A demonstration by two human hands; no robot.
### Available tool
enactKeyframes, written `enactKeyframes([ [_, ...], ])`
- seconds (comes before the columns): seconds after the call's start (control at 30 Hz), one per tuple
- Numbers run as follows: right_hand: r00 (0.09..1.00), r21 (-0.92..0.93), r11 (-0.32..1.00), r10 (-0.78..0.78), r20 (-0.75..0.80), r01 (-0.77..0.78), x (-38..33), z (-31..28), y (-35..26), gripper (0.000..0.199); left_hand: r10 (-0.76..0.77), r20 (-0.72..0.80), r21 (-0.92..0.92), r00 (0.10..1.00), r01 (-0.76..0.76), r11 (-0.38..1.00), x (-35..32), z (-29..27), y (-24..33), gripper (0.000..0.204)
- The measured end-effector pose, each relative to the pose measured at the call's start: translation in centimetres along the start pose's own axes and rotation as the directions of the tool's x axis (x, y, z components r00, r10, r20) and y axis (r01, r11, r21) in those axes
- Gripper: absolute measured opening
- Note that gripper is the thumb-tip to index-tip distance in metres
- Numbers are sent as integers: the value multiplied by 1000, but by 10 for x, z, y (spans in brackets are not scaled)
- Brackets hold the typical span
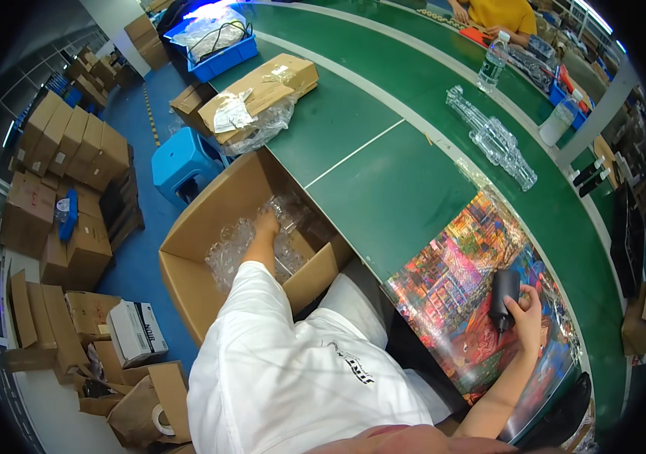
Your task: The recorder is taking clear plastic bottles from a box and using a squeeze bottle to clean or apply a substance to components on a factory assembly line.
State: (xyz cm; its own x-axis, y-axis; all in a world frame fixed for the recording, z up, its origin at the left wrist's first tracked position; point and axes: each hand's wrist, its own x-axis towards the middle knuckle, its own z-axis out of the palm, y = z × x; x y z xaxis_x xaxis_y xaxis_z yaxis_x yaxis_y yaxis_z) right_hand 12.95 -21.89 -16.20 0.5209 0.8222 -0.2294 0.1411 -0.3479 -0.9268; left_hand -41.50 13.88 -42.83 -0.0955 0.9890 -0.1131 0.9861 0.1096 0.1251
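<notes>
My left hand [265,224] reaches down into an open cardboard box [194,227] at the table's left side. Around it in the box lie clear plastic pieces [234,250]; its fingers are too small and partly hidden to tell whether they grip one. My right hand [526,314] is closed round a black squeeze bottle [504,296] with its narrow nozzle pointing down. That bottle is over a glossy sheet with a colourful printed picture [451,280], which covers the near right part of the green table [368,204].
Clear plastic assemblies [493,140] lie in a row across the table, near a water bottle [494,60]. Flattened cardboard [262,94] and a blue crate [221,57] are farther left. A blue stool [183,163] stands beside the box. Across the table works a person in yellow [501,15].
</notes>
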Motion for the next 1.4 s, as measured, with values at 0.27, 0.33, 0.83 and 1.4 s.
enactKeyframes([
  [0.27,998,813,583,-43,35,-3,-7,-31,-2,41,25,315,261,949,-112,959,43,7,35,47],
  [0.33,998,869,490,-50,-49,67,-5,-17,-13,39,-50,324,268,945,-41,963,53,17,24,47],
  [0.83,984,979,119,-81,-157,166,2,-10,-7,29,-61,659,-715,750,650,258,-8,-51,-71,69],
  [1.4,955,973,-11,-187,-231,233,-11,-13,-29,39,991,-112,-992,73,-60,-108,-146,-293,266,59],
])
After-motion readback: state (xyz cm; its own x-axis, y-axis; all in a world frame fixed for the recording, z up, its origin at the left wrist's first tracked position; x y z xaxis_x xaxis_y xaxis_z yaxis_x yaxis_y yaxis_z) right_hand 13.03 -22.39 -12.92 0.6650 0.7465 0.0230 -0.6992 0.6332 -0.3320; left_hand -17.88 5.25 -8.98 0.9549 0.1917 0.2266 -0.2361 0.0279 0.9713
